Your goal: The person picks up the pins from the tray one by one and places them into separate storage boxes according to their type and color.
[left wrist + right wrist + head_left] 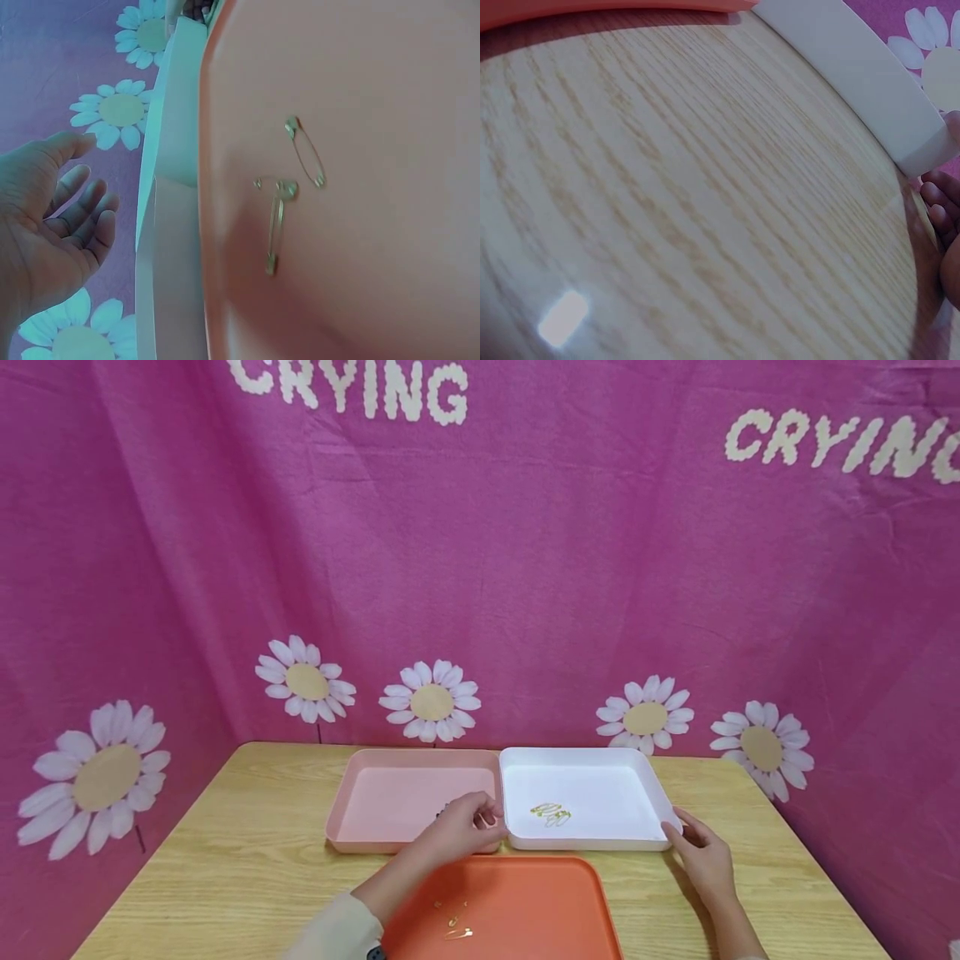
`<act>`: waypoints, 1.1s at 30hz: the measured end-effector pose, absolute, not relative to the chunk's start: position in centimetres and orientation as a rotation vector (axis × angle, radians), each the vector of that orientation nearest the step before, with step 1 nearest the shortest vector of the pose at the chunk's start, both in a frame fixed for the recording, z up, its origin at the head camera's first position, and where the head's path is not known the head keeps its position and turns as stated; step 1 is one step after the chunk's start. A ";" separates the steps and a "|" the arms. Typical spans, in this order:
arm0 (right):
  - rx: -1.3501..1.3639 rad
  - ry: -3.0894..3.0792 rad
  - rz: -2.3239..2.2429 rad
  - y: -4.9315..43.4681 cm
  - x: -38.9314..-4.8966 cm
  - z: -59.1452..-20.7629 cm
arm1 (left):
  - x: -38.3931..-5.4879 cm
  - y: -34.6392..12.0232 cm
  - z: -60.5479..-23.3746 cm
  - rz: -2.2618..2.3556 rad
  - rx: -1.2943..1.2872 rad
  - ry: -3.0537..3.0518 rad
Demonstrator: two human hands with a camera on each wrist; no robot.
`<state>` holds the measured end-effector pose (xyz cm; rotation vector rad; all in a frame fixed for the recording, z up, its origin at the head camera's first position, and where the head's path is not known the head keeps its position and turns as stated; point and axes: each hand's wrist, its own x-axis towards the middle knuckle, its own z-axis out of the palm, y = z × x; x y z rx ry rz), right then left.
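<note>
My left hand (pixel 467 824) hovers over the front right corner of the pink tray (pixel 412 846), beside the white tray's left end. Its fingers are loosely curled with nothing between them, as the left wrist view shows. At the white tray (pixel 585 844), my right hand (pixel 703 860) grips the front right corner, thumb on the rim and fingers outside the wall. Several gold safety pins (pixel 558 816) lie in a small heap inside the white tray. More gold safety pins (pixel 287 190) are scattered on the orange tray (pixel 540 902), below my left forearm.
The pink and white trays stand side by side at the back of the wooden table (pixel 247 835), with the orange tray in front of them. A pink curtain (pixel 525 568) with daisies and lettering hangs behind and at both sides.
</note>
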<state>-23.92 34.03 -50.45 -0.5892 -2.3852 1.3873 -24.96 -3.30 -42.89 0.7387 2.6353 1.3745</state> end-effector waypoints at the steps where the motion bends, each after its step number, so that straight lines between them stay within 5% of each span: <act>1: -0.599 -2.388 1.387 34.0 -23.9 -50.4 | -24.8 -3.5 -42.9 1.370 0.742 2.632; 33: -0.533 -2.347 1.390 33.7 -23.7 -50.4 | -20.6 -10.7 -46.1 1.010 1.040 2.637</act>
